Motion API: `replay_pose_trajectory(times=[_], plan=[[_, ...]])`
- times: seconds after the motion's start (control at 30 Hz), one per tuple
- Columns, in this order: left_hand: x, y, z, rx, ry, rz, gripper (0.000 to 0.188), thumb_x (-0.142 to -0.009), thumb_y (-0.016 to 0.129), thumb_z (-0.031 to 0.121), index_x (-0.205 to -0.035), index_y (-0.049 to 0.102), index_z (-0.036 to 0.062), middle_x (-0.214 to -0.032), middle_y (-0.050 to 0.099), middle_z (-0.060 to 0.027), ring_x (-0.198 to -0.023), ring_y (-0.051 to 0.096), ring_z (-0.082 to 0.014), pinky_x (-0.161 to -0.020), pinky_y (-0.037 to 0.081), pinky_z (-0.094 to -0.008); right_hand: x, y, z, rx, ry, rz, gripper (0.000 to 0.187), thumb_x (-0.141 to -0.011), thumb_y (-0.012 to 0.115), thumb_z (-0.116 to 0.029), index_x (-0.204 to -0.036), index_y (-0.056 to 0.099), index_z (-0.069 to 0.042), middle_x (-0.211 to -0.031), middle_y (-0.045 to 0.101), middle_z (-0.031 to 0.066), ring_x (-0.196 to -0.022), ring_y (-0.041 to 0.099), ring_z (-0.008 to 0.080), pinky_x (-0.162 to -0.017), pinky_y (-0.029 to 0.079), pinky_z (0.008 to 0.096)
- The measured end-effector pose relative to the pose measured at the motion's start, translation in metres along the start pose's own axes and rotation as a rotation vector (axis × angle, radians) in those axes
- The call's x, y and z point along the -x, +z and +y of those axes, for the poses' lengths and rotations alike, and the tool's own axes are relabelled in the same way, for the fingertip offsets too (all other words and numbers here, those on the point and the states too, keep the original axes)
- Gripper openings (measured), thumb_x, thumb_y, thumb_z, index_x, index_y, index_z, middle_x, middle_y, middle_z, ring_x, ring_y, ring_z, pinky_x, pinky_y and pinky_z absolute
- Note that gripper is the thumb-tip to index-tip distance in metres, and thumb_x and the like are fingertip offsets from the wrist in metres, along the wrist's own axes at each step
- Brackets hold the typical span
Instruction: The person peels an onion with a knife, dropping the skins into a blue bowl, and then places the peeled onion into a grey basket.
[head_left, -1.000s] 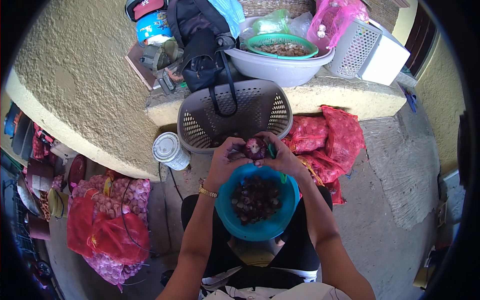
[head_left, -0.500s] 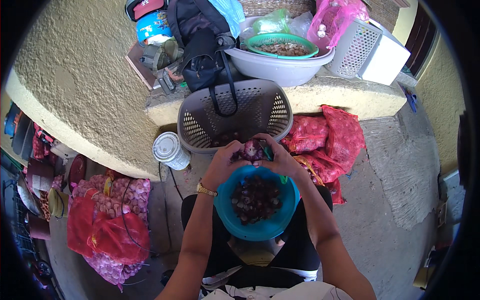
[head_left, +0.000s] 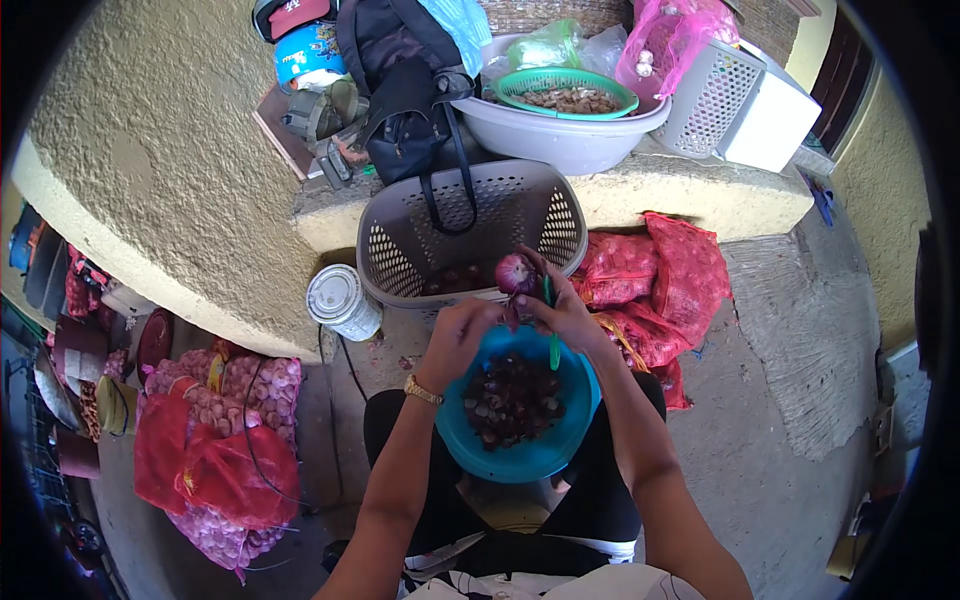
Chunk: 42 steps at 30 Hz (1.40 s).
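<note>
Above the far rim of a blue basin (head_left: 452,437), my right hand (head_left: 565,315) holds a red onion (head_left: 516,274) at its fingertips. The same hand grips a green-handled tool (head_left: 554,350), probably a small knife; its blade is hidden. A strip of purple skin (head_left: 513,316) hangs below the onion. My left hand (head_left: 460,338), with a gold watch at the wrist, is just left of it, fingers curled and closed; whatever they pinch is too small to see. Dark red onions or their skins (head_left: 512,400) lie in the basin between my knees.
A grey perforated basket (head_left: 400,200) with some onions stands ahead, a black bag strap hanging into it. Red mesh sacks (head_left: 690,280) lie right, more sacks (head_left: 215,450) left. A white can (head_left: 343,300) stands beside the basket. A ledge behind holds a large tub (head_left: 560,140).
My left hand has come off the onion and moved down and left. The onion, now in my right hand alone, has risen slightly and turned, showing a smooth purple side.
</note>
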<state>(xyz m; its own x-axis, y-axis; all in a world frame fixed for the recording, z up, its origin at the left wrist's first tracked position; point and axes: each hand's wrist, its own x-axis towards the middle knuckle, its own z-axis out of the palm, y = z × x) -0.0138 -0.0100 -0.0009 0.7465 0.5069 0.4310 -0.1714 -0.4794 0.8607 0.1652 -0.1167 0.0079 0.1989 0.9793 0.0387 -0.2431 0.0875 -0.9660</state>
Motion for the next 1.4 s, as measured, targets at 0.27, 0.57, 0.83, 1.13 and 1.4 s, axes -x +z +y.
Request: replay_pose_trajectory(times=[0.27, 0.57, 0.83, 1.13, 1.4], plan=[[0.002, 0.000, -0.003, 0.117, -0.164, -0.148, 0.014, -0.091, 0.062, 0.007, -0.100, 0.068, -0.0022, -0.085, 0.069, -0.0061, -0.082, 0.065, -0.0121, -0.074, 0.051, -0.0264, 0.004, 0.005, -0.007, -0.127, 0.038, 0.003, 0.066, -0.095, 0.062, -0.016, -0.152, 0.027, -0.018, -0.100, 0.062, 0.0016, -0.069, 0.056, 0.0037, -0.045, 0.034, 0.0168], [-0.008, 0.009, -0.007, 0.518, -0.242, 0.093, 0.052, -0.083, 0.071, 0.001, -0.131, 0.051, 0.0017, -0.115, 0.062, -0.0087, -0.102, 0.062, -0.0142, -0.090, 0.053, -0.0290, 0.006, 0.005, -0.009, 0.221, 0.014, -0.135, 0.058, -0.096, 0.061, -0.025, -0.147, 0.035, -0.013, -0.093, 0.062, 0.0021, -0.067, 0.056, 0.0053, -0.049, 0.039, 0.0185], [-0.006, 0.019, -0.015, 0.498, -0.241, 0.186, 0.047, -0.090, 0.066, 0.008, -0.133, 0.048, -0.0002, -0.121, 0.060, -0.0105, -0.108, 0.060, -0.0154, -0.095, 0.050, -0.0315, -0.006, 0.001, 0.018, 0.599, -0.337, 0.116, 0.038, -0.087, 0.068, -0.009, -0.120, 0.053, 0.002, -0.100, 0.068, 0.0151, -0.087, 0.067, 0.0207, -0.074, 0.053, 0.0319], [0.000, 0.038, -0.032, 0.203, -0.187, 0.349, 0.058, -0.101, 0.053, 0.027, -0.144, 0.028, -0.0007, -0.125, 0.051, -0.0133, -0.115, 0.051, -0.0187, -0.099, 0.044, -0.0291, -0.010, 0.024, 0.033, 0.681, -0.405, 0.179, 0.033, -0.088, 0.063, -0.009, -0.117, 0.053, 0.003, -0.098, 0.067, 0.0225, -0.095, 0.067, 0.0365, -0.080, 0.052, 0.0378], [-0.004, 0.027, -0.020, 0.581, -0.487, 0.195, 0.056, -0.101, 0.050, 0.029, -0.144, 0.026, 0.0025, -0.127, 0.049, -0.0140, -0.113, 0.057, -0.0228, -0.099, 0.049, -0.0353, -0.013, 0.006, 0.035, 0.649, -0.374, 0.187, 0.028, -0.089, 0.056, -0.011, -0.112, 0.056, 0.005, -0.090, 0.066, 0.0205, -0.082, 0.068, 0.0287, -0.074, 0.052, 0.0339]])
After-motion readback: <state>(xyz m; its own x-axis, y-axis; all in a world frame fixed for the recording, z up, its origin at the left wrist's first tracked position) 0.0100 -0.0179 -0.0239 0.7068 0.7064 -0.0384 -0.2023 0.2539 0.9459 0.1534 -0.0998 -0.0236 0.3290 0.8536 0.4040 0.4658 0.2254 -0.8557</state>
